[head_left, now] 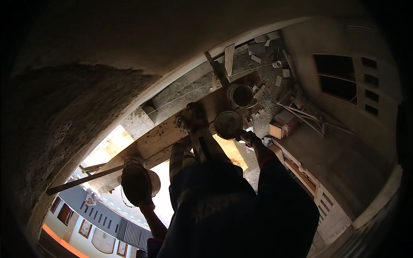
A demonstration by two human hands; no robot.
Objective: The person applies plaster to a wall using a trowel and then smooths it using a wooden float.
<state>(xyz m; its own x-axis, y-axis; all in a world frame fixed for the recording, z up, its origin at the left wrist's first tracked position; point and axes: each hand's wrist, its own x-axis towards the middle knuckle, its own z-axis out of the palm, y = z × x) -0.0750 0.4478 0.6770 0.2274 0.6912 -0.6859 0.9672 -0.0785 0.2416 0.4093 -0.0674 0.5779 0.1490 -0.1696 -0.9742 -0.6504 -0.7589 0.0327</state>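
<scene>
My left hand (pixel 147 208), in deep shadow at the lower left, is closed on the near end of a dark oval scoop-like tool (pixel 136 184). Behind that tool, partly covered by it, is a pale bucket (pixel 155 182). My right hand (pixel 248 137), right of my legs, grips the short handle of a round, shallow pan (pixel 228 124). Just beyond the pan, a round bucket (pixel 241 95) with a dark inside stands at the plank's far right end. My feet rest on the long wooden plank (pixel 159 134).
Bare rough wall (pixel 94 86) rises along the plank's far left side. A wooden pole (pixel 84 179) juts out at the left. Far below, the ground (pixel 269 86) holds rubble and offcuts. Stacked wooden boxes (pixel 284 122) and slanting timbers (pixel 303 116) stand to the right.
</scene>
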